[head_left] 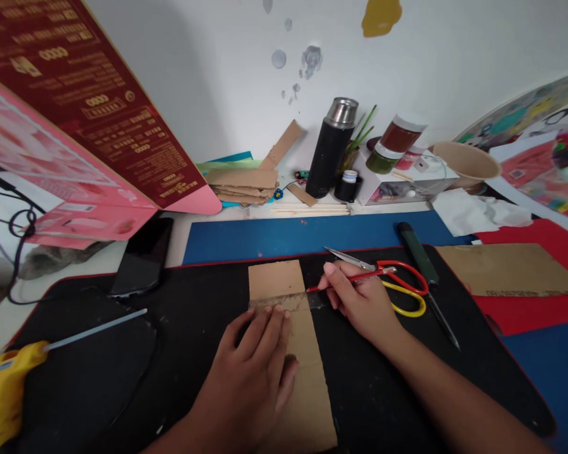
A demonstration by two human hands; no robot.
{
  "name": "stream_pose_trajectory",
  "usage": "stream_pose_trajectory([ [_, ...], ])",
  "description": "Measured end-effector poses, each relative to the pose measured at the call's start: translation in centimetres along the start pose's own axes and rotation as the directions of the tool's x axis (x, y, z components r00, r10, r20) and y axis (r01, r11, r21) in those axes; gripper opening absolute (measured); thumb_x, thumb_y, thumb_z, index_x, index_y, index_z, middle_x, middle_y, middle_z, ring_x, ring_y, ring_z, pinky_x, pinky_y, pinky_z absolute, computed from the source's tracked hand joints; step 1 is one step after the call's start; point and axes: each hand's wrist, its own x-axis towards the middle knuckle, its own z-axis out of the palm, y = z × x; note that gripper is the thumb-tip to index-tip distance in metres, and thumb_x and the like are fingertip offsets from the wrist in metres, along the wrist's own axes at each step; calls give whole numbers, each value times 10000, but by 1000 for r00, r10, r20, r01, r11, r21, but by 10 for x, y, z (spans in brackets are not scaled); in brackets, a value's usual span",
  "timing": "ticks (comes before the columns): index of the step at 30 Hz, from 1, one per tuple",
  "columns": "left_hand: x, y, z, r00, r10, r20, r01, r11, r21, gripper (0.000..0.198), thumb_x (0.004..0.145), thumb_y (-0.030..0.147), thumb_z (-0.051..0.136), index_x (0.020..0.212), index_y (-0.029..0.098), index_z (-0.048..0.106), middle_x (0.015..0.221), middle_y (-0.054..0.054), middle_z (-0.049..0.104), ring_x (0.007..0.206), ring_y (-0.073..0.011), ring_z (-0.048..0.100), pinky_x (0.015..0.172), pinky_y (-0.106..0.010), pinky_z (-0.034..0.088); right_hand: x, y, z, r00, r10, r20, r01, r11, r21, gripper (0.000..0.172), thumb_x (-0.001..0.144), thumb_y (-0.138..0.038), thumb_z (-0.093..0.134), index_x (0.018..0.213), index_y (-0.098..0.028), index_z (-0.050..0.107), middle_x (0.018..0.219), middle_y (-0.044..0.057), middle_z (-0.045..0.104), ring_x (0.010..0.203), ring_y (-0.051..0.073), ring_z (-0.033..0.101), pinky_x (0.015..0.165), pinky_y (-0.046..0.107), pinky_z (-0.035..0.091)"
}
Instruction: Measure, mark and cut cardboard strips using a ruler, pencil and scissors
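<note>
1. While the left hand (255,353) lies flat with its fingers stretched out and close together, it grips nothing. Its fingertips press down on a clear ruler (293,301) laid across a cardboard strip (274,277).
2. The cardboard strip lies lengthwise on the black mat (194,315) at the middle of the surface. Its far end points toward the wall and its near end runs under the left palm.
3. The right hand (360,302) is closed in a writing grip around a red pencil (318,287), whose tip meets the ruler's right end just off the strip's right edge.
4. The strip looks light, thin and fairly stiff, and it would likely crease if bent. Its matte face should not be slippery, yet it seems light enough to slide on the mat unless pressed.
5. The best hold is probably flat pressure from above or a pinch at the 2 long edges.
6. The ruler looks like smooth plastic and may skid on the cardboard, so pressure near its middle seems safest.
7. Scissors (409,272) with red and yellow handles lie just behind the right hand, with a dark utility knife (421,261) beside them.
8. A yellow glue gun (4,384) sits at the lower left, and a black phone (144,255) rests at the mat's far left edge.
</note>
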Motion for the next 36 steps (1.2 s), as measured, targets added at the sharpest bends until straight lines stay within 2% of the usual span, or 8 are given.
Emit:
stream_pose_trajectory([
  [7,1,-1,-1,1000,8,-23,-8,1000,0,349,1083,277,528,1299,92,731,1322,-115,778,1200,-287,702,1076,-474,466,0,1,2,1000,-13,-26,14,1000,24,503,1065,-590,568,762,-208,690,493,-43,533,409,106,437,410,243,300],
  [16,0,0,0,1000,13,-27,-12,1000,19,349,1076,279,529,1293,91,729,1320,-115,779,1210,-276,696,1079,-469,463,-1,-5,3,993,-9,-115,26,989,146,554,1003,-688,618,758,-196,685,490,-37,536,393,105,439,400,233,318],
  [22,-1,-1,1,999,22,-26,-21,999,35,395,1101,307,469,1313,86,718,1331,-125,774,1216,-280,693,1088,-469,452,-2,-5,5,991,9,-134,12,988,157,589,977,-730,625,749,-191,690,486,-34,541,385,99,440,395,219,326],
  [36,-1,0,0,1000,15,-22,-14,1000,14,396,1111,299,464,1295,73,731,1320,-128,777,1223,-286,684,1091,-474,438,-2,-6,3,990,-38,-139,58,987,149,547,1003,-676,628,760,-190,700,487,-42,541,383,91,458,394,209,336],
])
